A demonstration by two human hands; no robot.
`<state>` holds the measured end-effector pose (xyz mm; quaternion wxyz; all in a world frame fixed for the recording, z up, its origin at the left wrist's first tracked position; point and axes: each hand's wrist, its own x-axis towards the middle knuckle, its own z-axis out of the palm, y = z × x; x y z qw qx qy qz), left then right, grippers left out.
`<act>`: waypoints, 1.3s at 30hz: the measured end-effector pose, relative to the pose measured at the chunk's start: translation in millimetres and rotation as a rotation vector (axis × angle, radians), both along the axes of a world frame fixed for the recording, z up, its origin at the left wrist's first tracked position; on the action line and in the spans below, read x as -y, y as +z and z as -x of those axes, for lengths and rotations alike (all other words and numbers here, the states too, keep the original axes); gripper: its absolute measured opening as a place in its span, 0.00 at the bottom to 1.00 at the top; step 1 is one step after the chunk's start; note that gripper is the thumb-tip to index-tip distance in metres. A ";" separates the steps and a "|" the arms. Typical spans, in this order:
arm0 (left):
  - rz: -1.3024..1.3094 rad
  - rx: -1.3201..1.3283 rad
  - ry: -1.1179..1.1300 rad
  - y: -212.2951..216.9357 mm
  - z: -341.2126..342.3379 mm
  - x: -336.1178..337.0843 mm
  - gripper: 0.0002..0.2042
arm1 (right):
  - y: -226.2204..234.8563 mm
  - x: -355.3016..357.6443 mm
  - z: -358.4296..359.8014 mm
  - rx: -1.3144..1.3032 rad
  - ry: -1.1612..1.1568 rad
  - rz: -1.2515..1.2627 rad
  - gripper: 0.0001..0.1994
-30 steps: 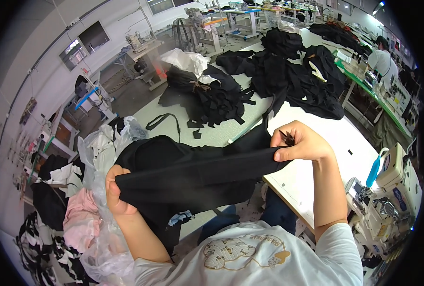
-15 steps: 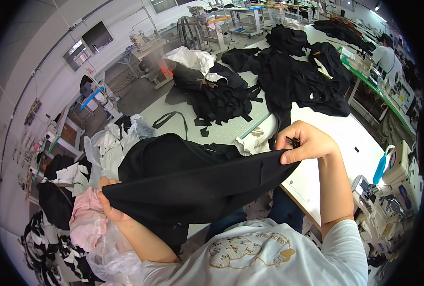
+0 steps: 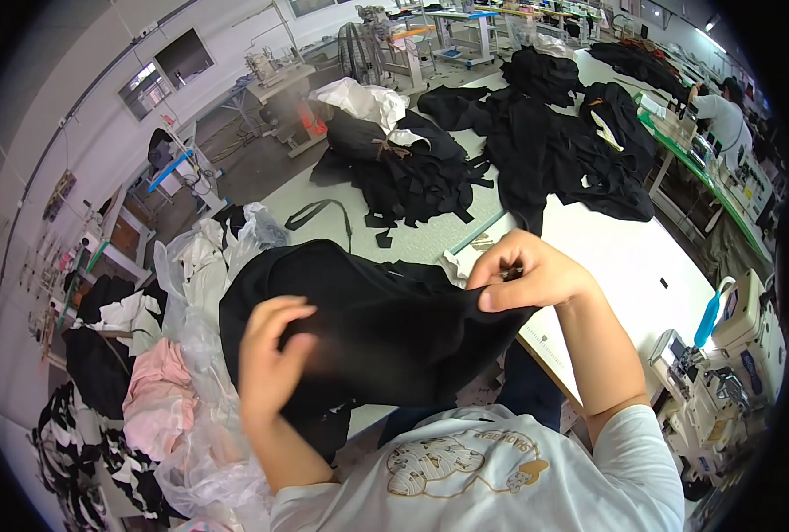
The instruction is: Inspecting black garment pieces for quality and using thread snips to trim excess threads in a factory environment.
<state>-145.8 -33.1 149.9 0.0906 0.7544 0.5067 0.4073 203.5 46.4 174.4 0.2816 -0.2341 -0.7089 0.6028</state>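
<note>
A piece of black cloth [image 3: 385, 341] hangs in front of me, its upper part spread over the table. My right hand [image 3: 541, 277] pinches its right edge between thumb and fingers. A small dark object [image 3: 513, 271] is tucked in that hand's curled fingers; its kind cannot be made out. At the cloth's left side, my left hand [image 3: 274, 363] is raised with thumb and fingers apart, holding nothing.
Black garment pieces [image 3: 545, 151] and a tied bundle of black strips [image 3: 403, 173] lie farther back on the pale table [image 3: 625, 266]. Clear plastic bags [image 3: 204, 461] and pink cloth [image 3: 159, 399] sit at left. A sewing machine [image 3: 709, 381] stands at right; a person works beyond it.
My left hand has let go of the cloth's left end and moved right and up. The right hand has shifted slightly left, still pinching; the stretched cloth has slackened.
</note>
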 end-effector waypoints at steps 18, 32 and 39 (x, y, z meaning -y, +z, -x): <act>-0.066 0.325 0.236 0.3 -27.4 2.8 0.06 | -19.8 -15.9 -35.8 0.131 0.038 0.051 0.10; -0.524 1.071 0.320 -0.5 -6.4 31.1 0.11 | -13.7 16.5 -30.1 -0.100 0.050 0.026 0.13; -1.342 1.017 0.314 38.3 -43.9 40.6 0.22 | -39.9 37.2 3.2 -0.063 0.297 -0.225 0.13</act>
